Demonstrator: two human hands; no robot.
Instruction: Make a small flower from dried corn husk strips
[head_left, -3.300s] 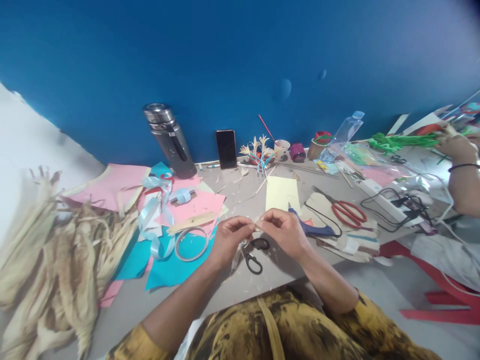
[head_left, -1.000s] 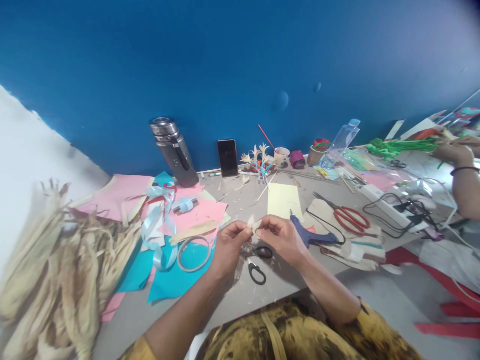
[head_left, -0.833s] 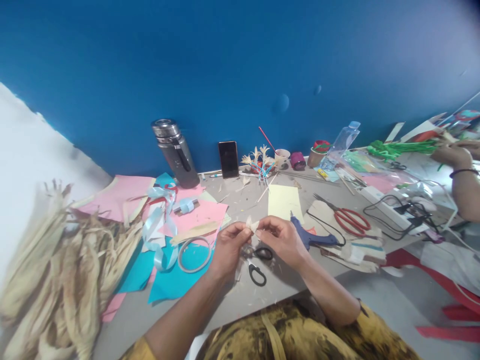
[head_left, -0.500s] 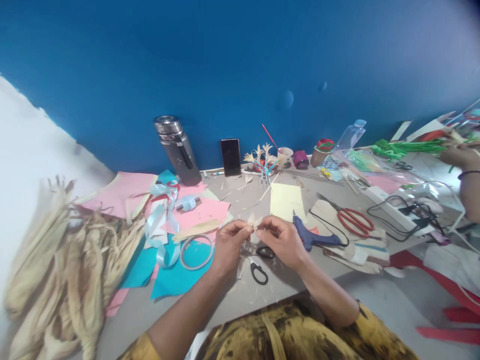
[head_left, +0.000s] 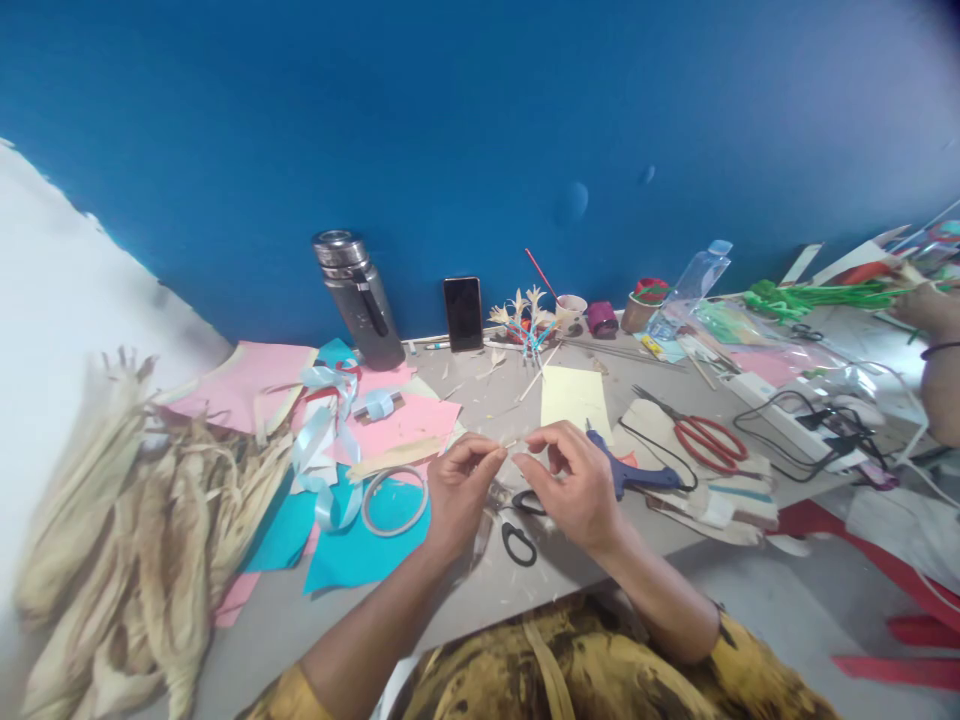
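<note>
husk scrap (prob. corn husk, v. small, blurred) is above the desk, pinched btwn thumb & index of the left hand. right hand is just beside it, thumb & index parted, nothing seen in its grasp. step in hand looks like fine fingertip shaping; next move prob. calls for a light pinch on the free end. black-handled scissors lie below, nr both hands.

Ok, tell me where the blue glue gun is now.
In the head view, the blue glue gun lies just to the right of the right hand, below and left of the red-handled scissors.
</note>
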